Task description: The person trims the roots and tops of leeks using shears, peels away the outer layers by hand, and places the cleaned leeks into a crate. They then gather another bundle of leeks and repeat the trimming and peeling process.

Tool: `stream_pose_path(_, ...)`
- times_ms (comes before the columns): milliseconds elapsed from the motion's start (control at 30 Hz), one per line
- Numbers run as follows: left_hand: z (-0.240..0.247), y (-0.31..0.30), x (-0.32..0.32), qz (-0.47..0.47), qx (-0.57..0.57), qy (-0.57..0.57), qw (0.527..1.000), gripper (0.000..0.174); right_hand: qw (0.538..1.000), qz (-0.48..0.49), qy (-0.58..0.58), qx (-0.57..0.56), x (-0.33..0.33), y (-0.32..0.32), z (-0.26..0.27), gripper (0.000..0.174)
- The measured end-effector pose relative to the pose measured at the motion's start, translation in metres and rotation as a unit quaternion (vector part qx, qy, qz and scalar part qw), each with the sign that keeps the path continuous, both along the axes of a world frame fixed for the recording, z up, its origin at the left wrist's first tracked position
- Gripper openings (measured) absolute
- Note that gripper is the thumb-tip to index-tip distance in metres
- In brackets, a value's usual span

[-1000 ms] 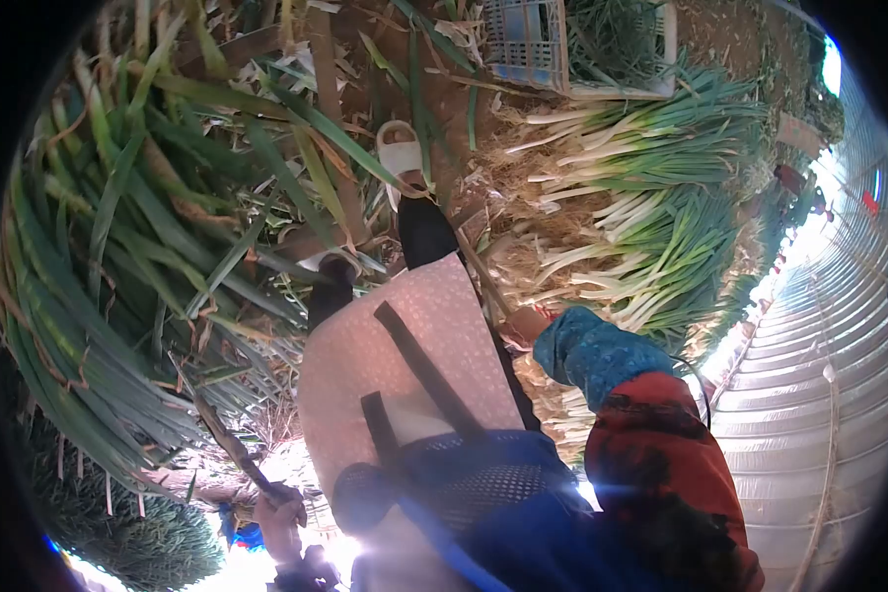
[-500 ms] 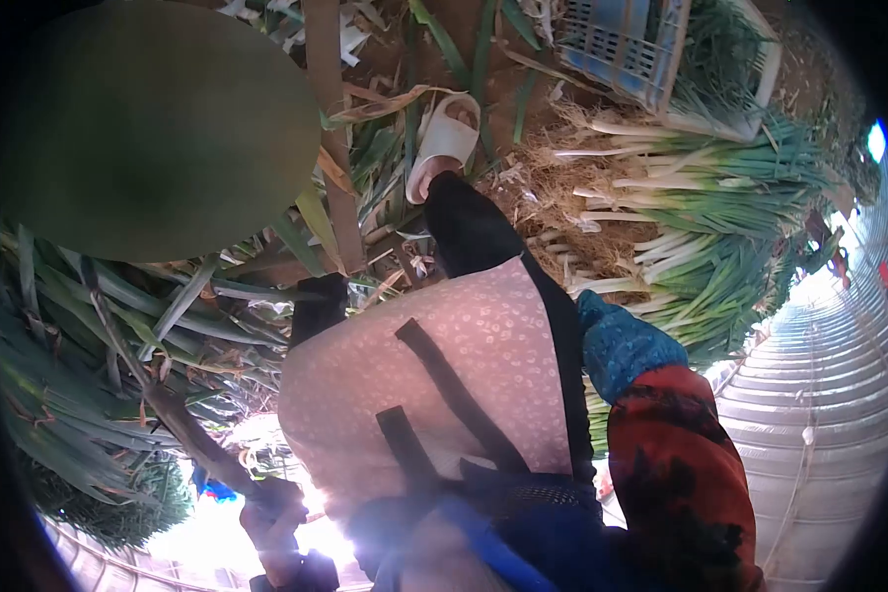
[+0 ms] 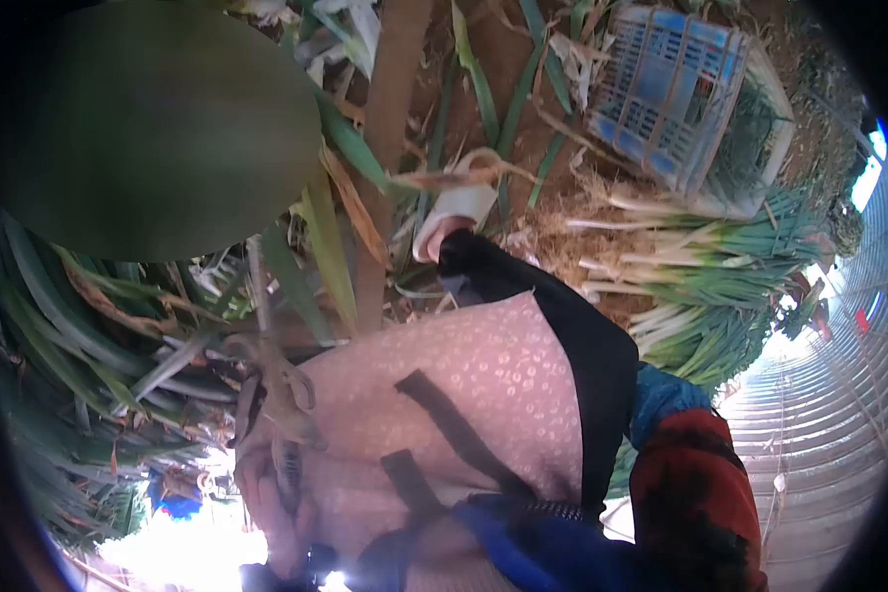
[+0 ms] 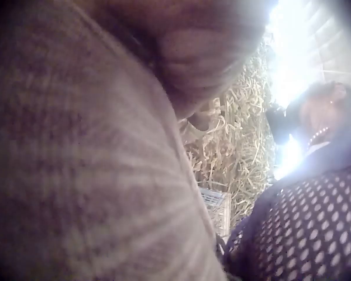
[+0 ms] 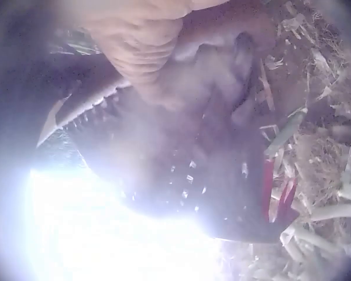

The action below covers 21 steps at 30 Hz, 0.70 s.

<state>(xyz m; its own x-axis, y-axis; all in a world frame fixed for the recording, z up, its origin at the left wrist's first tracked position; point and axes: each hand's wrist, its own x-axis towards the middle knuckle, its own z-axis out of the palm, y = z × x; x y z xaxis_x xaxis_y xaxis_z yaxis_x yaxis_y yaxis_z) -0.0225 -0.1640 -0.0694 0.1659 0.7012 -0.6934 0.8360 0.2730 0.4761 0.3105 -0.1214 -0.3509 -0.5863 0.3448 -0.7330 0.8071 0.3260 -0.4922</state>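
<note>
In the head view my left hand (image 3: 271, 503) grips a long, thin, greyish-brown stalk-like thing (image 3: 286, 414) with a twisted upper part, over the left side of the pink apron (image 3: 444, 405); its exact kind cannot be told. Close up in the left wrist view, the hand (image 4: 205, 52) blurs across the top. My right hand is hidden in the head view behind the bent dark trouser leg (image 3: 582, 340); only the blue cuff (image 3: 666, 395) and red sleeve (image 3: 691, 483) show. The right wrist view catches folded skin of this hand (image 5: 140, 47) against dark, glare-washed cloth, with red strips (image 5: 278, 190) below.
Rows of green onions (image 3: 701, 266) lie with white ends inward at right. Behind them stands a blue-white plastic crate (image 3: 661, 99) of greens. Long leaves (image 3: 79, 326) pile up at left, partly covered by a blurred green disc (image 3: 148, 128). A white slipper (image 3: 459, 207) is on the foot.
My left hand has come inward to the apron with the stalk-like thing, which now points up rather than leftward. The right hand went out of sight behind the leg. The whole view has shifted.
</note>
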Motion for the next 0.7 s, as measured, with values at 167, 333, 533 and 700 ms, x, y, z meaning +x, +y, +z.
stream_pose_path(167,-0.007,0.025,0.003,-0.01,0.039,-0.021,0.999,0.034,1.0,0.023,0.005,0.011,-0.001,0.004,-0.019,0.022)
stream_pose_path(333,-0.035,0.028,0.002,0.003,0.093,-0.027,0.995,0.038,0.999,0.032,0.011,0.041,0.003,0.014,-0.041,0.023)
stream_pose_path(533,-0.064,0.032,0.008,-0.02,0.179,-0.04,0.983,0.045,0.997,0.063,0.006,0.049,0.094,-0.026,-0.01,0.024)
stream_pose_path(700,-0.067,0.03,0.021,-0.042,0.247,-0.048,0.967,0.051,0.991,0.075,-0.071,0.081,0.22,-0.076,0.068,0.025)
